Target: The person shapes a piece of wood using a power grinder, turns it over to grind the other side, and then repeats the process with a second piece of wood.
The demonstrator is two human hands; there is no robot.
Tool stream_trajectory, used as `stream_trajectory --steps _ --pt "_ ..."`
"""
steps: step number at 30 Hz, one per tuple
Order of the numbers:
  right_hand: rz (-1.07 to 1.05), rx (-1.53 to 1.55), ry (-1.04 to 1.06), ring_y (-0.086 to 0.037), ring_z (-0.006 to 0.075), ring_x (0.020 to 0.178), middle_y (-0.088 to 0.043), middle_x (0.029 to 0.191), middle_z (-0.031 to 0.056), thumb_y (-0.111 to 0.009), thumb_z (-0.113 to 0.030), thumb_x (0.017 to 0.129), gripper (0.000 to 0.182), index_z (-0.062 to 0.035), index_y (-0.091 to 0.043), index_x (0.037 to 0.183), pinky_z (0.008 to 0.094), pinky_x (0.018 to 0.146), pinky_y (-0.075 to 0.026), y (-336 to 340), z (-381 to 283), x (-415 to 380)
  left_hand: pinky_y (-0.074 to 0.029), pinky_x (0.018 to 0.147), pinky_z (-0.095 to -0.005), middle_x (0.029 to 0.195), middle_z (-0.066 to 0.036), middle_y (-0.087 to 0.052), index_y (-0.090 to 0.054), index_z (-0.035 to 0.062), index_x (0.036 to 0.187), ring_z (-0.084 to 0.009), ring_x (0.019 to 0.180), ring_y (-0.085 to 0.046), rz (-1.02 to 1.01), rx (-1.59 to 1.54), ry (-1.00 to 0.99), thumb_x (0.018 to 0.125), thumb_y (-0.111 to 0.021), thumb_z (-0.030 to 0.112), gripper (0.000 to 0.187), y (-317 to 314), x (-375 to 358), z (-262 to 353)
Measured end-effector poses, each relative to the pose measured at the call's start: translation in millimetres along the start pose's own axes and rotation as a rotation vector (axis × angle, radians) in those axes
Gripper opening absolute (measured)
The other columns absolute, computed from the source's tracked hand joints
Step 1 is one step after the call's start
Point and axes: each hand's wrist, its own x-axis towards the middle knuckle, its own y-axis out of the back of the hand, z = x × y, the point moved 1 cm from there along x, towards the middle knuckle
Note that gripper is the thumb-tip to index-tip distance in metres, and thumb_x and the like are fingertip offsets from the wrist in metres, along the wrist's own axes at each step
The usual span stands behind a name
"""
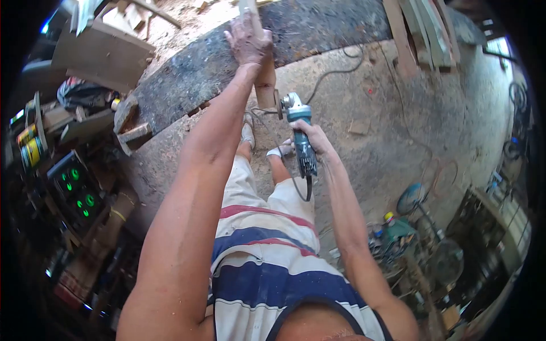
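Observation:
My left hand (250,42) is on a long wooden piece (265,85) that lies across the dark, worn workbench (182,77), its near end jutting past the bench edge. Its thumb side is spread outward while the other fingers press on the wood. My right hand (314,138) is wrapped round the body of a teal angle grinder (303,148). The grinder's disc (278,104) stands beside the near end of the wood; whether they touch I cannot tell. A cord runs from the grinder's rear.
Boards (424,34) lean over the bench at the upper right. A cable (335,71) trails across the concrete floor (364,102). A wooden scrap (358,126) lies there. A fan (412,199) stands at the right, and a cardboard-coloured box (99,54) is at the upper left.

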Motion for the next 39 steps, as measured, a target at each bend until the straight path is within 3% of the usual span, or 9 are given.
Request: stream_trajectory --steps 3,11,21,30,31,34,39 --pt "-0.005 -0.019 0.018 -0.073 0.0184 0.061 -0.071 0.074 0.0079 -0.084 -0.044 0.089 0.045 -0.0009 -0.071 0.091 0.0328 0.058 -0.06 4 -2 3 -0.025 0.131 -0.0663 0.16 -0.025 -0.053 -0.043 0.0172 0.17 -0.0413 0.155 -0.045 -0.081 -0.001 0.019 0.086 -0.07 0.049 0.093 5 3 2" --pt "0.006 0.043 0.032 -0.075 0.0195 0.063 -0.073 0.076 0.0083 -0.084 -0.043 0.089 0.044 -0.0006 -0.072 0.092 0.0329 0.059 -0.062 -11 -13 -12 -0.021 0.132 -0.0678 0.157 -0.029 -0.055 -0.043 0.0149 0.17 -0.0446 0.154 -0.045 -0.042 -0.046 0.009 0.089 -0.068 0.045 0.09 6 1 3" --pt "-0.019 -0.03 0.064 -0.073 0.0165 0.061 -0.074 0.076 0.0089 -0.084 -0.045 0.088 0.046 -0.001 -0.073 0.092 0.0315 0.057 -0.059 -1 -5 -8 -0.021 0.133 -0.0655 0.158 -0.03 -0.054 -0.044 0.0131 0.168 -0.045 0.153 -0.047 -0.032 -0.043 0.007 0.088 -0.068 0.043 0.089 12 0 7" --pt "0.001 0.104 0.083 -0.073 0.0177 0.061 -0.074 0.08 0.0089 -0.083 -0.042 0.091 0.045 0.0009 -0.073 0.098 0.0319 0.058 -0.06 -1 -1 -2 -0.022 0.133 -0.0648 0.157 -0.028 -0.054 -0.047 0.0122 0.166 -0.0437 0.151 -0.048 -0.034 -0.045 0.017 0.087 -0.068 0.043 0.088 13 0 7" --pt "-0.022 0.091 0.057 -0.074 0.0174 0.061 -0.072 0.079 0.0065 -0.083 -0.045 0.09 0.044 -0.0045 -0.07 0.103 0.0323 0.057 -0.062 -2 -1 -1 -0.022 0.133 -0.0648 0.157 -0.028 -0.055 -0.048 0.0121 0.166 -0.0435 0.151 -0.049 -0.048 -0.048 0.025 0.087 -0.069 0.043 0.087 14 1 8" --pt "-0.005 -0.005 0.035 -0.074 0.0185 0.063 -0.074 0.079 0.0085 -0.084 -0.044 0.089 0.048 0.0012 -0.074 0.101 0.0315 0.059 -0.06 -3 -1 -6 -0.023 0.132 -0.065 0.155 -0.027 -0.056 -0.049 0.0115 0.165 -0.0432 0.15 -0.05 -0.042 -0.043 0.017 0.086 -0.069 0.043 0.087 14 4 6" --pt "0.008 -0.075 0.026 -0.073 0.0175 0.062 -0.073 0.077 0.0077 -0.085 -0.044 0.088 0.045 -0.0012 -0.073 0.095 0.0303 0.06 -0.059 2 -2 -8 -0.024 0.132 -0.0653 0.154 -0.027 -0.056 -0.049 0.0138 0.165 -0.043 0.148 -0.051 -0.053 -0.05 0.004 0.087 -0.069 0.045 0.087 11 3 4"
